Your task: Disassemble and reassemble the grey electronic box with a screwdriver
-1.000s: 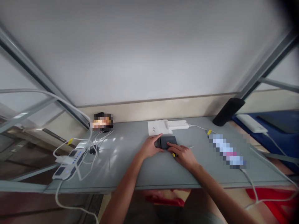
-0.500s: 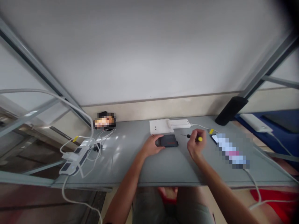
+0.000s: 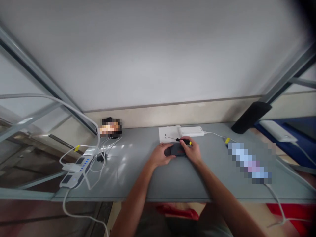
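Dark case (image 3: pixel 177 150), middle of the grey table (image 3: pixel 172 184), near side of the white paper (image 3: pixel 163 133): probably light, stiff, fairly smooth; best held by near and far edges. Left hand (image 3: pixel 160 155): curved round the left end, thumb and fingers gripping it. Right hand (image 3: pixel 193 152): at the right end, fingers closed round the screwdriver (image 3: pixel 185 142), shaft pointing left; forearms converging from the near edge

Dark case (image 3: pixel 178 149): appears matt plastic. Screwdriver (image 3: pixel 184 141): handle looks plastic, shaft metal. Sheet (image 3: pixel 170 131): resembles matt paper. Tabletop (image 3: pixel 123 179): smooth, shows glossy highlights. Power strip (image 3: pixel 70 181): smooth plastic. Frame (image 3: pixel 40 72): looks metallic.
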`<act>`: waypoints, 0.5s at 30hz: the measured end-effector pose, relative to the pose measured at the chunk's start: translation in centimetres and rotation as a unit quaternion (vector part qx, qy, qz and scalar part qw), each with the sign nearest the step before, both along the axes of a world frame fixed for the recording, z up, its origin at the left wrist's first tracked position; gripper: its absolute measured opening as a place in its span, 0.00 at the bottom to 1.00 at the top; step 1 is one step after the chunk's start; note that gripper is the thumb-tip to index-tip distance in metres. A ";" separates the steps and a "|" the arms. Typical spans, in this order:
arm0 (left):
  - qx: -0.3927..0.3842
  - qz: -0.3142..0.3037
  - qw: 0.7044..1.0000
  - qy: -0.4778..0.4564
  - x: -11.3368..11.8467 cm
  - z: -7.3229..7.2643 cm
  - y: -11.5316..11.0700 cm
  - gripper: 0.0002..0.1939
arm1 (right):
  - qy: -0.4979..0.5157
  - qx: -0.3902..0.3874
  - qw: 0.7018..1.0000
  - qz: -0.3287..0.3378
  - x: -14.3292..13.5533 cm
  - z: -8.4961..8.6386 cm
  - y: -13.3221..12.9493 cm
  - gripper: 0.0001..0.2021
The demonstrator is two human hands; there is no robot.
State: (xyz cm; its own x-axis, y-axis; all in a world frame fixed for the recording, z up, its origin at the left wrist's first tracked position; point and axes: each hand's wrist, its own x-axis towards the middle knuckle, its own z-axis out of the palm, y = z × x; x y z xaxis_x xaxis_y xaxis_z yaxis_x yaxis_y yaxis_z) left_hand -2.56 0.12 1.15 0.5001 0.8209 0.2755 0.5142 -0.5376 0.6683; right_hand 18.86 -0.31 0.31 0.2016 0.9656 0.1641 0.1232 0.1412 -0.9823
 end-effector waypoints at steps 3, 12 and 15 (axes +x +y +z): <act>0.004 0.006 1.000 -0.003 -0.3 0.4 0.0 0.28 | -0.016 0.009 1.000 -0.008 0.3 0.0 0.2 0.22; 0.003 0.022 1.000 -0.012 -0.9 0.9 -0.1 0.23 | -0.043 -0.008 0.999 0.001 0.5 -0.1 0.8 0.24; 0.001 0.020 1.000 -0.008 -1.0 1.0 -0.2 0.23 | -0.044 -0.009 0.999 0.018 0.5 -0.1 0.8 0.23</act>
State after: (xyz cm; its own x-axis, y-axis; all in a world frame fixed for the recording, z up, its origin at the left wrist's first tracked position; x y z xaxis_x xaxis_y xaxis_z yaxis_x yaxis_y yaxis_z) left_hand -3.52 -0.05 2.15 0.4618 0.8397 0.2858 0.5247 -0.5184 0.6752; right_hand 19.39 0.45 0.25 0.1533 0.9749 0.1613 0.2039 0.1285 -0.9705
